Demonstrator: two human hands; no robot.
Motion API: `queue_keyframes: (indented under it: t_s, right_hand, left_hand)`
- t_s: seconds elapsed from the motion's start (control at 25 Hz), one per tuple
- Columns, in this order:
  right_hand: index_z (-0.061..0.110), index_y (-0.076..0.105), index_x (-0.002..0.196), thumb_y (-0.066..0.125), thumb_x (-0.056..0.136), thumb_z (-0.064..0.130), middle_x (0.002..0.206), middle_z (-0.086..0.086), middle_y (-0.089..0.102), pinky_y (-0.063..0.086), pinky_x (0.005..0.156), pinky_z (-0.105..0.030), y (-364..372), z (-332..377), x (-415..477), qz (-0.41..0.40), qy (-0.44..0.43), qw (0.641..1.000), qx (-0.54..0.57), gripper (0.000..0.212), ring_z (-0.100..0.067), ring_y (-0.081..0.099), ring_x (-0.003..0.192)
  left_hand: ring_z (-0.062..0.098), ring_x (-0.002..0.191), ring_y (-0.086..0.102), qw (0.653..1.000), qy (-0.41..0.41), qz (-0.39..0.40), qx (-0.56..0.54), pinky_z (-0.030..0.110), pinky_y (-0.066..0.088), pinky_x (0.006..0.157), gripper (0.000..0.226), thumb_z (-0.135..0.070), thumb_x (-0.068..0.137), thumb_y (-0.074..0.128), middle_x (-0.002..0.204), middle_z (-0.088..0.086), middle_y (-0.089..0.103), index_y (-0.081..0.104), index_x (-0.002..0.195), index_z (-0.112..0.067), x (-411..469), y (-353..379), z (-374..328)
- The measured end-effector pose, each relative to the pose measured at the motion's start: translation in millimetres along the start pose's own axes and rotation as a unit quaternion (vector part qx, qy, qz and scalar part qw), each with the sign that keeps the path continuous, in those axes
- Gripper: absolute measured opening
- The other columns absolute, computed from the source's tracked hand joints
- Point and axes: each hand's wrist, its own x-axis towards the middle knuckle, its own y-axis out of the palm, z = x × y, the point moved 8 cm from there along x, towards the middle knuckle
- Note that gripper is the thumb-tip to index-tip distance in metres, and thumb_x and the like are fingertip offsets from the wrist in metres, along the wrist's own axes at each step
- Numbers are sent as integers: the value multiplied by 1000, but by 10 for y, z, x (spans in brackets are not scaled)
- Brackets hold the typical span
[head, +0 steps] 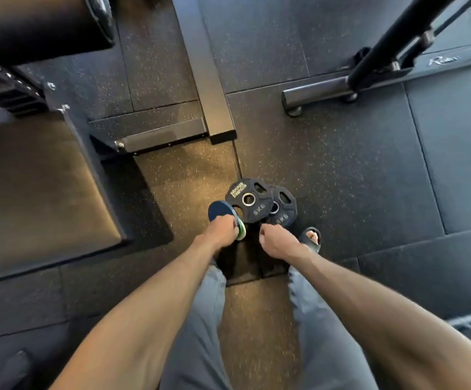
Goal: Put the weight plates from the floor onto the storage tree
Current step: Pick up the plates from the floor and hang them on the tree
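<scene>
The left hand (223, 230) grips a small stack of thin discs (218, 209), blue one uppermost. The right hand (276, 243) is apart from it, fingers curled, seemingly holding nothing. Just ahead of both hands, two black 5 KG plates overlap on the floor (355, 170): the upper plate (245, 190) nearer the left hand, the lower plate (285, 205) nearer the right. They look stiff, dense and smooth. The cut-out holes near each rim seem the surest hold.

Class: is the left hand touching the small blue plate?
Touching. Head view: the left hand grips the small blue plate by its near edge, fingers curled over it.
</scene>
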Motion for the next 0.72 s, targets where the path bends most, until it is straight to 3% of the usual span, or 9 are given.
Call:
queue_keyframes:
  t_s: [0.16,0.24,0.28,0.36,0.44,0.56,0.64,0.72]
  right_hand:
    - [5,56,109,42,98,21,114,-22,65,49,85,-43,71,-508,1127,2,3,1000,-22,24,-42,62,106]
    - [5,53,112,43,98,20,115,-22,65,50,83,-43,111,-754,1776,-9,6,999,-34,23,-42,62,106]
    - [5,52,114,43,98,20,115,-22,64,50,82,-43,124,-852,2073,-18,8,999,-39,23,-42,62,106]
    - [3,48,122,44,98,19,118,-23,63,50,81,-42,165,-1012,2655,-39,9,998,-55,29,-42,62,107]
    - [3,41,133,44,99,19,124,-24,58,49,84,-43,254,-1195,3204,-55,25,995,-76,38,-42,59,113]
    - [4,32,142,50,97,25,134,-24,46,47,91,-45,359,-1397,3851,-92,50,988,-112,52,-40,48,122]
    - [4,33,141,53,96,30,134,-23,43,47,92,-47,442,-1481,4271,-113,46,984,-134,55,-39,45,123]
    - [4,38,136,55,94,31,133,-23,43,47,94,-49,557,-1532,4571,-122,39,981,-146,52,-39,44,124]
  left_hand:
    - [38,110,62,980,-109,-23,-165,42,51,88,29,-21,98,48,118,20,67,64,115,-4,1108,368,226]
    - [36,102,65,958,-150,-28,-241,42,53,87,26,-19,97,48,108,18,69,66,109,-4,1698,609,274]
    - [35,90,68,931,-185,-27,-313,43,55,81,25,-17,97,47,99,19,70,65,107,-2,1951,751,306]
    - [33,75,68,832,-276,0,-480,45,57,72,26,-14,100,41,94,24,67,54,115,2,2353,1171,369]
    - [39,100,67,731,-352,44,-583,49,54,83,35,-19,103,35,117,30,62,43,129,3,2692,1746,367]
    - [37,132,48,665,-396,51,-632,48,43,108,52,-36,102,38,146,20,46,37,144,-5,3112,2477,418]
    - [35,133,48,643,-420,11,-640,46,44,108,57,-44,100,40,148,16,46,41,144,-8,3439,2871,567]
    - [36,135,45,583,-449,-46,-675,48,39,112,64,-47,99,43,152,15,40,32,149,-8,3502,2872,585]
